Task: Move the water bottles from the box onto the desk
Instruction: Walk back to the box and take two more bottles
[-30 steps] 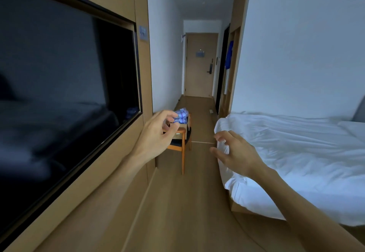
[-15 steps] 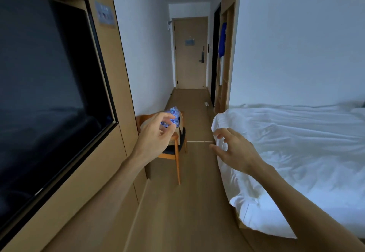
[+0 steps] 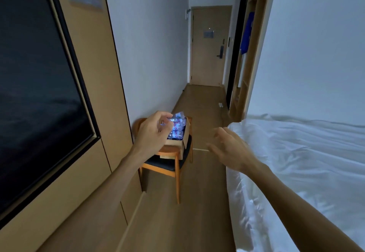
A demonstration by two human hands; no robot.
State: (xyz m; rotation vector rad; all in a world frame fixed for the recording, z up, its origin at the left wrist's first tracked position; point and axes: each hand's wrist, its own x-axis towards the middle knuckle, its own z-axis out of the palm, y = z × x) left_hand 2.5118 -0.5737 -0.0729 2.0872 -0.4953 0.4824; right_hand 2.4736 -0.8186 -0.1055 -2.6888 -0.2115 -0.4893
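The water bottles [image 3: 176, 126] sit packed in a cardboard box [image 3: 177, 143] on the seat of a wooden chair [image 3: 169, 164], just left of the middle of the frame, against the white wall. No table shows anywhere in this view, so where the bottles must end up cannot be told from here.

The left hand [image 3: 153, 133] is raised at centre left, its outline overlapping the box and bottles. The fingers are curled with thumb and fingertips drawn close, a narrow grip, but it looks to be in front of the box rather than at it, and it seems to hold nothing. The right hand [image 3: 231, 151] is raised at centre right, beside the edge of the white bed [image 3: 306, 163], with fingers spread and loosely bent, a wide empty grip.

The step in hand looks like the approach: the box appears well apart from both hands, farther along the wooden floor [image 3: 199, 202]. No bottle has yet left the box, as far as can be seen.

The next move calls for closing the gap to the chair, then lowering a hand over the top row and curling the fingers round one bottle. The bottles lie tightly packed, so a lift straight up and out would likely be needed.
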